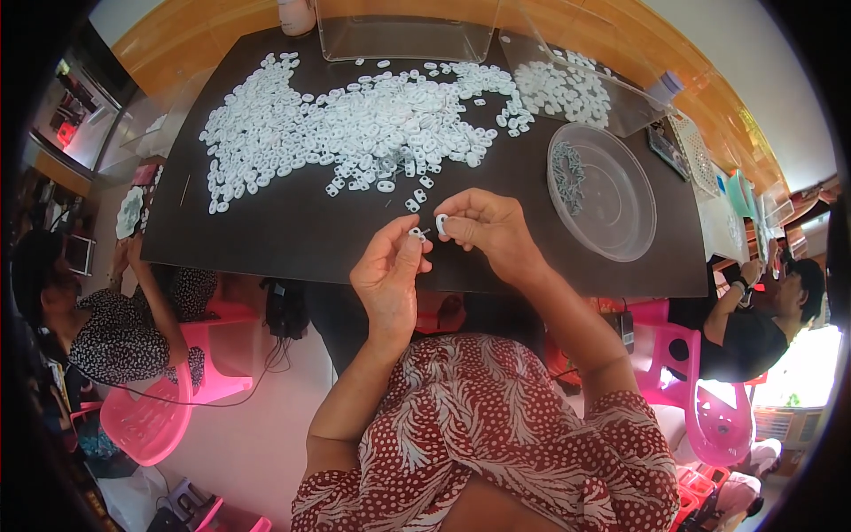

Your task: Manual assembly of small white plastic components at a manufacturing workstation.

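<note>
My left hand [390, 275] is closed in a pinch on a small white plastic piece with holes [416, 234]. A short grey pin [426, 231] sticks out of that piece toward the right. Just across from it, my right hand [493, 232] pinches a white oval piece [441, 224] between thumb and fingers. The two pieces are close but look apart, above the table's near edge. Beyond my hands spreads a big pile of similar white oval pieces [372, 120]. To the right, a round clear plastic tray [640, 229] contains many small grey pins [568, 173].
A clear bin [408, 43] stands at the dark table's [292, 213] far edge. Another clear container [634, 115] with white pieces is at the far right. A thin stick [185, 191] lies at left. People sit on both sides, near pink chairs [151, 417].
</note>
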A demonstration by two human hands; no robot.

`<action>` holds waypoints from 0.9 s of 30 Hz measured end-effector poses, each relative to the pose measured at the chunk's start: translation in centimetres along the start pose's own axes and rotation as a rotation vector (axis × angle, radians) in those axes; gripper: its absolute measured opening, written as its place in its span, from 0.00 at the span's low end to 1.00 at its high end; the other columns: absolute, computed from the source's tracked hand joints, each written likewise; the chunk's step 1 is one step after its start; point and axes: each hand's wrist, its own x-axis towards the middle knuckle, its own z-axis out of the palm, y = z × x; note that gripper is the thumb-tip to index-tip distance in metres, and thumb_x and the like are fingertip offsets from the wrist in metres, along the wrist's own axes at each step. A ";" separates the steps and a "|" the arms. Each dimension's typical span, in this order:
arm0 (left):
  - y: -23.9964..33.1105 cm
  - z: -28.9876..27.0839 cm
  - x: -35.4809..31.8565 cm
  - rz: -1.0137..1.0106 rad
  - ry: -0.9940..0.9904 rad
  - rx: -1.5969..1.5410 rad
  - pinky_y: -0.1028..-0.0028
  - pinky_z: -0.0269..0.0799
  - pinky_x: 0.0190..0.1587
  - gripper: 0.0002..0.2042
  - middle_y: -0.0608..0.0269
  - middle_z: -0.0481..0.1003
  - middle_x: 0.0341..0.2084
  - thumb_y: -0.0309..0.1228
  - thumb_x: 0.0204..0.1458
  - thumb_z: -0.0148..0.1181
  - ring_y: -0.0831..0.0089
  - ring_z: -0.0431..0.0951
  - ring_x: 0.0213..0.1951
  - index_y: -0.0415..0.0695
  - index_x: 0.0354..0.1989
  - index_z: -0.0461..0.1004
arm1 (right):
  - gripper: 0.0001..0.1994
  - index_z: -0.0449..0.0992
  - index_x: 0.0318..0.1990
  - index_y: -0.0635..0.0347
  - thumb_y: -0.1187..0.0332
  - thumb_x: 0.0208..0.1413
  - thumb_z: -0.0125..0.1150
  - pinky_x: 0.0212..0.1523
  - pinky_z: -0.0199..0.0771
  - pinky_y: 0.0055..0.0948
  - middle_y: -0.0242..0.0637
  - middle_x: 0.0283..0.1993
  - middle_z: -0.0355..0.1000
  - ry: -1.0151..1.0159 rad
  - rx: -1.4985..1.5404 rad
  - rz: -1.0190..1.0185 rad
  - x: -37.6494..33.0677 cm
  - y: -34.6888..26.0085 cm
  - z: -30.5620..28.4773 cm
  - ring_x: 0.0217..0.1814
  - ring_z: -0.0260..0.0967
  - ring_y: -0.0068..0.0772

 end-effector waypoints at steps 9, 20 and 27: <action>-0.3 0.1 -0.3 -0.048 0.013 0.013 0.82 0.70 0.30 0.08 0.61 0.73 0.31 0.19 0.54 0.53 0.79 0.74 0.32 0.33 0.42 0.72 | 0.06 0.76 0.36 0.65 0.74 0.51 0.59 0.26 0.62 0.15 0.28 0.28 0.72 0.039 0.027 -0.058 -0.2 0.6 0.3 0.27 0.63 0.13; -0.4 0.2 -0.2 -0.083 0.023 0.033 0.83 0.69 0.30 0.08 0.61 0.74 0.30 0.18 0.54 0.53 0.80 0.73 0.31 0.32 0.41 0.71 | 0.06 0.76 0.37 0.64 0.74 0.51 0.60 0.26 0.63 0.14 0.29 0.30 0.74 0.055 0.054 -0.114 -0.2 1.1 0.7 0.28 0.64 0.12; -0.3 0.3 -0.4 -0.097 0.052 0.044 0.84 0.69 0.30 0.08 0.62 0.74 0.30 0.18 0.54 0.53 0.81 0.73 0.31 0.32 0.41 0.72 | 0.05 0.76 0.36 0.67 0.77 0.52 0.59 0.32 0.67 0.15 0.28 0.29 0.73 0.099 0.013 -0.146 -0.4 1.3 1.2 0.31 0.66 0.13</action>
